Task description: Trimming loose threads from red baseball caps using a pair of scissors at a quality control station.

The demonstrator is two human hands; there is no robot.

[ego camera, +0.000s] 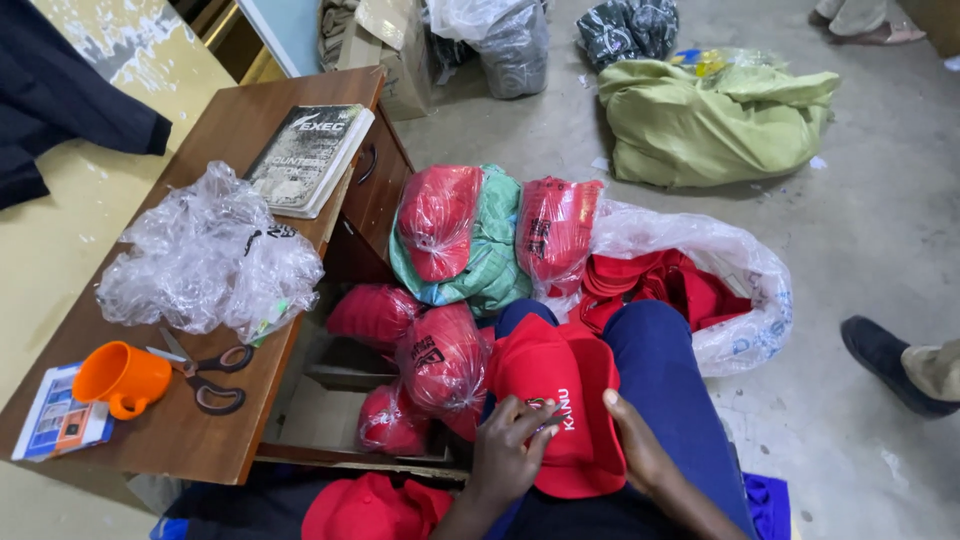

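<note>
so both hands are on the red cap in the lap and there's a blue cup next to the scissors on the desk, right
Not quite: the cup is orange, not blue, as the head view shows. The rest holds: left hand and right hand are on the red cap, and the cup sits beside the scissors on the desk.

both hands (575,450) on red cap (555,390), scissors (205,375) on desk (190,440)
</note>
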